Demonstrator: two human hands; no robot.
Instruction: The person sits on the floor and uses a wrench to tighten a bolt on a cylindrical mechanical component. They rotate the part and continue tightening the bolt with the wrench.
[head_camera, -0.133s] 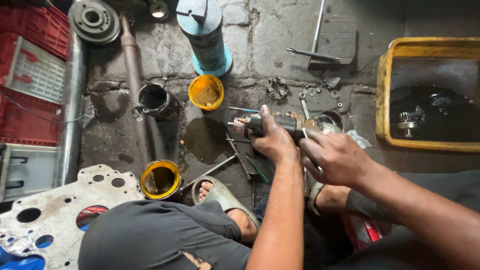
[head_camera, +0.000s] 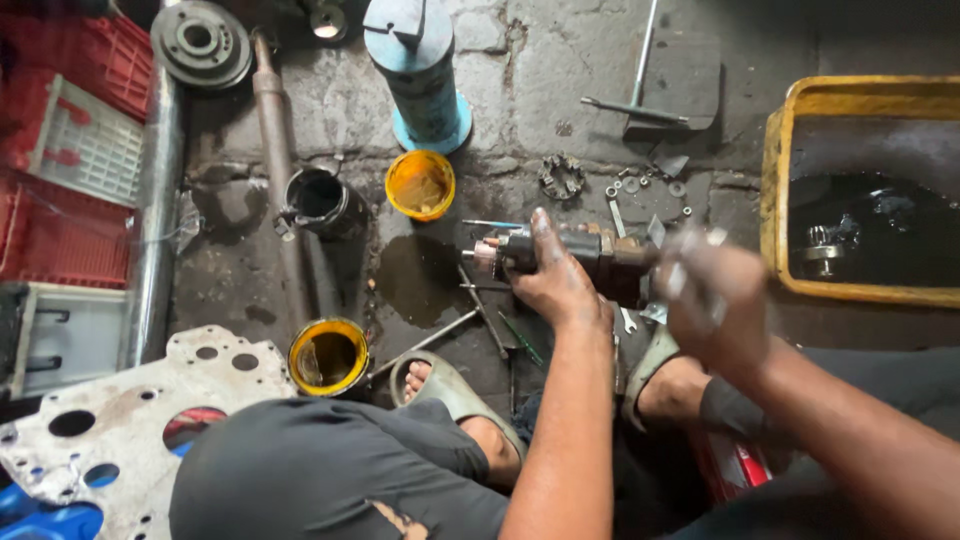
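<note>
My left hand (head_camera: 555, 285) grips a dark, greasy cylindrical motor part (head_camera: 600, 255) around its middle and holds it level just above the wet stone floor. A copper-coloured end sticks out to the left of my fingers. Blurred by motion, my right hand (head_camera: 715, 310) is at the part's right end, with its fingers closed around a small pale metal piece (head_camera: 685, 268). What that piece is cannot be made out. My sandalled feet (head_camera: 450, 390) rest just below both hands.
A yellow tub (head_camera: 800, 100) of dark liquid with parts in it stands at the right. Two yellow cups (head_camera: 420, 185) (head_camera: 328, 357), a black cup (head_camera: 318, 197), a blue cylinder (head_camera: 420, 70), loose nuts and washers (head_camera: 650, 190), and a holed metal plate (head_camera: 130, 400) lie around. Red crates (head_camera: 40, 230) are at the left.
My right hand has shifted slightly right and up at the part's end and is now blurred. My left hand keeps its grip on the motor part.
</note>
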